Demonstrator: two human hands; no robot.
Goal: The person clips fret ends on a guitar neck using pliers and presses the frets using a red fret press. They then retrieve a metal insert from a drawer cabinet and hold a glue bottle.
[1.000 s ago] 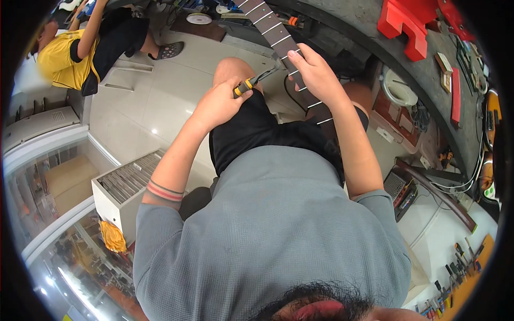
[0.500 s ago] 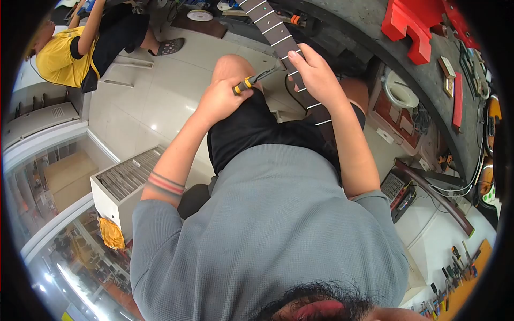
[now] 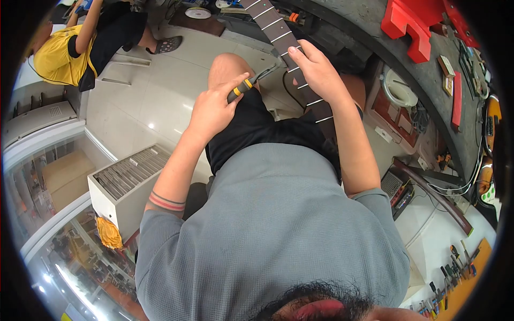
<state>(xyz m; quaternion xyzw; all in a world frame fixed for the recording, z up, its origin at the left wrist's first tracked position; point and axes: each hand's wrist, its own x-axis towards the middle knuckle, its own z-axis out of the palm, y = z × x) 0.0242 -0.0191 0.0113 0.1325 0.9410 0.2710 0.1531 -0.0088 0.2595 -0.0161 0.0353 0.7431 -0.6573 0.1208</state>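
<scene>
Above the person's black-shorted lap, the left hand (image 3: 214, 109) is closed around the black-and-yellow handle (image 3: 239, 91) of a metal tool (image 3: 263, 74), its index finger stretched along the grip. The tool's bent metal end reaches close to the edge of a dark fretted neck (image 3: 282, 38); whether they touch cannot be told. The right hand (image 3: 320, 75) is wrapped around that neck, thumb pressed on the fret side and a fingertip showing at the opposite edge. The neck slopes from the dark workbench (image 3: 353, 22) down toward the lap. On the white box (image 3: 110, 193) with a slatted top, a small pale label-like patch is too small to read. Compared with the earlier frame, the left index finger is straighter and more of the handle shows, while the right hand keeps its hold.
</scene>
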